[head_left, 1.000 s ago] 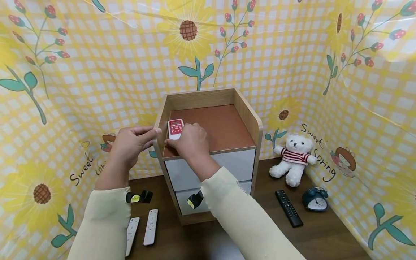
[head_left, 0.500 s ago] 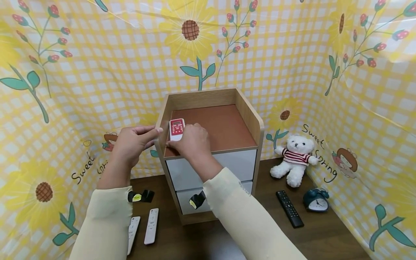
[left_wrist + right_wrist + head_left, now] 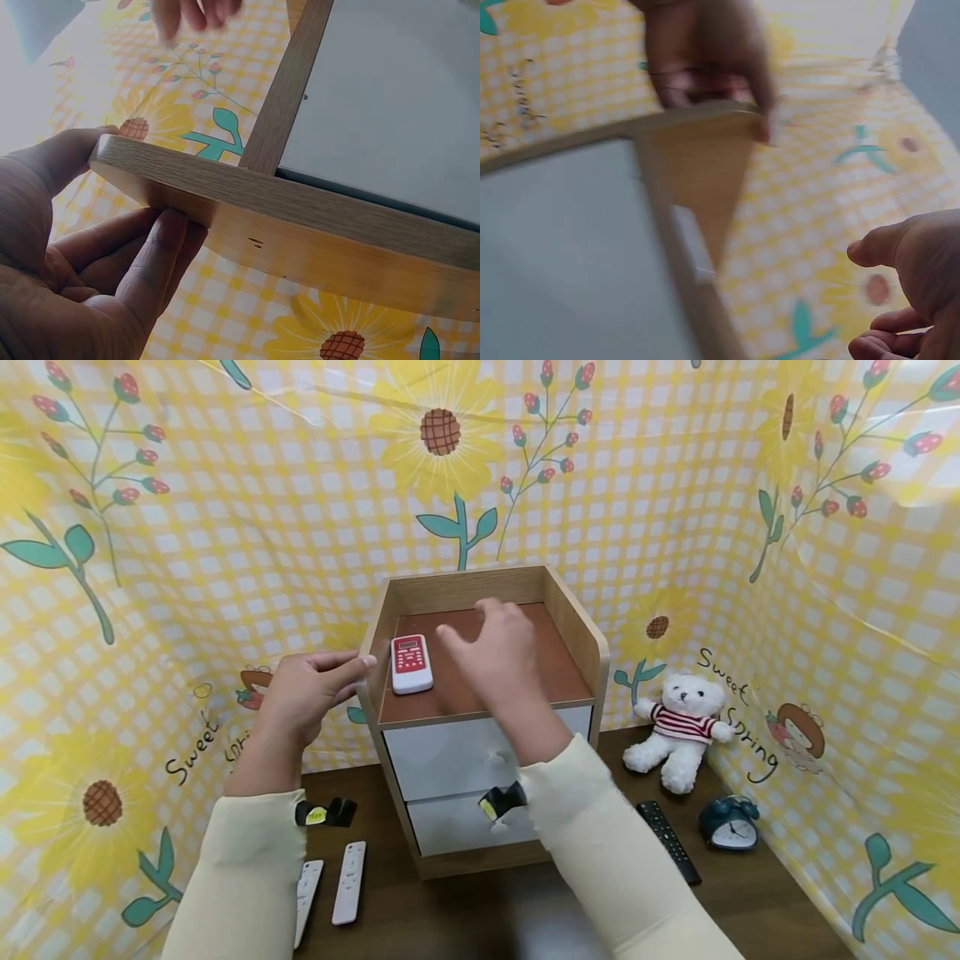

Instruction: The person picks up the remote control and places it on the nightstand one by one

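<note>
A white remote control with a red button panel [image 3: 411, 665] lies on the brown top of the small wooden cabinet [image 3: 517, 672], close along its left side panel. My left hand [image 3: 306, 693] pinches that side panel near its front end. In the left wrist view the thumb reaches over the panel's edge while the fingers of my left hand [image 3: 97, 262] press its outer face. My right hand [image 3: 501, 652] hovers over the cabinet top, right of the remote, thumb and fingers apart and holding nothing. In the right wrist view, my right hand [image 3: 922, 285] is likewise bare.
Two white remotes, one nearer [image 3: 349, 882] and one partly behind the left sleeve [image 3: 306, 897], lie on the dark table left of the cabinet. On the right are a black remote [image 3: 663, 835], a teal alarm clock [image 3: 729, 822] and a white teddy bear [image 3: 681, 727]. Patterned cloth [image 3: 300, 510] surrounds the table.
My right hand has let go of the red-and-white remote and moved right and up, its fingers spreading. The remote stays on the cabinet top. My left hand keeps its hold on the side panel.
</note>
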Demonstrator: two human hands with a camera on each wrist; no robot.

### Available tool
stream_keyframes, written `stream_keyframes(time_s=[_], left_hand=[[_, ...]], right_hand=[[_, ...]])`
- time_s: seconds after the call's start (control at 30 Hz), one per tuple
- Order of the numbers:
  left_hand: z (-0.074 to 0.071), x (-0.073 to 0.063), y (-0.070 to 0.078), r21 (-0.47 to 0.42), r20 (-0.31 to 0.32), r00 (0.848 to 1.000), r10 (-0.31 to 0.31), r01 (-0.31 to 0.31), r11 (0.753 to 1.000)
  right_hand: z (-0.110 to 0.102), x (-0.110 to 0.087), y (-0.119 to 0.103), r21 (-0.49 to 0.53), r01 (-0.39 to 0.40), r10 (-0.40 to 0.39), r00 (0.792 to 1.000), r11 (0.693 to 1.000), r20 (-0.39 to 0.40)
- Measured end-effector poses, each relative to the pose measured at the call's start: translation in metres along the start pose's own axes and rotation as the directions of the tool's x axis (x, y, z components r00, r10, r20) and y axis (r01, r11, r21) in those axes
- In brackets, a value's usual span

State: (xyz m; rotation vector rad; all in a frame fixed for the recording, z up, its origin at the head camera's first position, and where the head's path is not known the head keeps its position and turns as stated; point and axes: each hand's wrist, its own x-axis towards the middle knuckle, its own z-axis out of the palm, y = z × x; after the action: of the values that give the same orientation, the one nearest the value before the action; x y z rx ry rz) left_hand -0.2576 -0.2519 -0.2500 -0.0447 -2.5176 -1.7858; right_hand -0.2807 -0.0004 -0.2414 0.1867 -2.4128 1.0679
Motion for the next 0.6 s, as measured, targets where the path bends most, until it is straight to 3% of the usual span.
stream_keyframes(time_s=[0.13, 0.23, 0.43, 0.6], left_hand=[[-0.001, 0.0, 0.0, -0.004, 0.007, 1.0, 0.002, -0.002, 1.0], [-0.001, 0.001, 0.0, -0.005, 0.011, 1.0, 0.002, -0.002, 1.0], [-0.002, 0.003, -0.001, 0.0, 0.004, 1.0, -0.004, 0.004, 1.0], [0.0, 0.003, -0.002, -0.016, 0.009, 1.0, -0.007, 0.007, 1.0]], right_hand=[[-0.043, 0.004, 0.013, 0.053, 0.044, -0.036, 0.989, 0.998, -0.141], [-0.072, 0.006, 0.029, 0.085, 0.037, -0.017, 0.973, 0.996, -0.23], [-0.115, -0.002, 0.07, 0.153, -0.065, 0.11, 0.946, 0.986, -0.306], [-0.129, -0.022, 0.115, 0.152, -0.127, 0.173, 0.923, 0.98, -0.344]])
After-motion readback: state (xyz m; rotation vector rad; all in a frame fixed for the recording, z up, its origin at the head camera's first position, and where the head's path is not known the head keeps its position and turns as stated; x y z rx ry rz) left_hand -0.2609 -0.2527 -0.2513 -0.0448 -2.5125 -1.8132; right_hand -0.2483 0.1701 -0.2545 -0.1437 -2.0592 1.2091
